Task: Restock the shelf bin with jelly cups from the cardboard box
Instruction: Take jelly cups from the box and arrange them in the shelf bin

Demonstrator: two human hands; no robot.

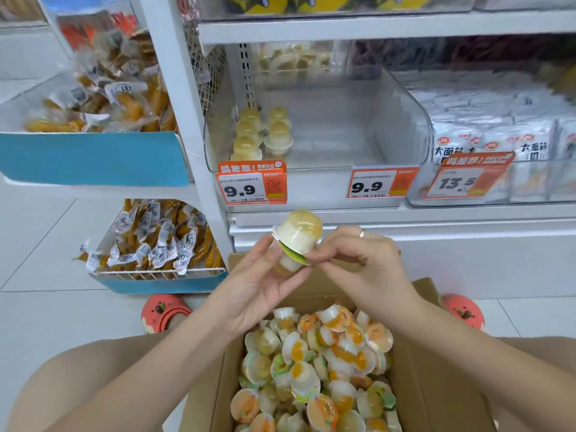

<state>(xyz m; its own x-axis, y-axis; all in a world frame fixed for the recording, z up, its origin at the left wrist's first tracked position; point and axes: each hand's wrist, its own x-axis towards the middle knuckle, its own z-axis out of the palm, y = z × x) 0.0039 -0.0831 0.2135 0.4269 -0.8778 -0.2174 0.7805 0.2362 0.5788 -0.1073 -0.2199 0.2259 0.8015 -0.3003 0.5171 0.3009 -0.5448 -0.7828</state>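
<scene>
Shelf bin [402, 120] holds few jelly cups [261, 135]; cardboard box [436, 385] brims.

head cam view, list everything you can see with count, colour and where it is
cardboard box: one, brown, open on the floor between the knees
loose jelly cups: many, orange, yellow and white, piled in the box
held jelly cups: two stacked, pale yellow, above the box
shelf bin: one, clear, mostly bare
binned jelly cups: several, yellow, bin's left side
price tags: three, orange and white, shelf edge
snack packets: many, orange-brown, left racks
left hand: holds the stack
right hand: pinches its rim
</scene>
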